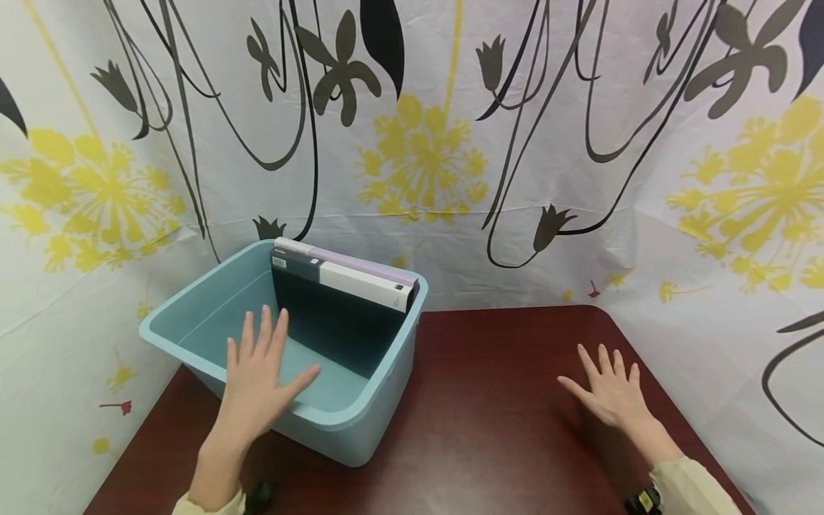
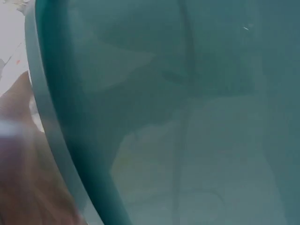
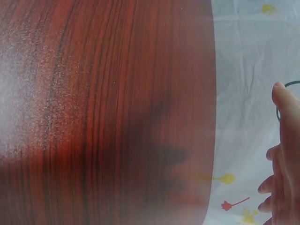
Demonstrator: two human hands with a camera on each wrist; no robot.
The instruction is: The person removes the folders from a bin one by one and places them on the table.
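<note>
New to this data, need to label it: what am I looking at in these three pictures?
No robot here: these are a person's bare hands. The wide picture comes from a camera on the head, looking forward and down. The other two come from wrist cameras: the left one looks into the bin, the right one shows the table and its edge. The blue bin sits on that dark red table, and what look like binders stand inside it. Neither hand holds anything: the left hand is spread by the bin's near rim, the right hand spread toward the table's right side.
</note>
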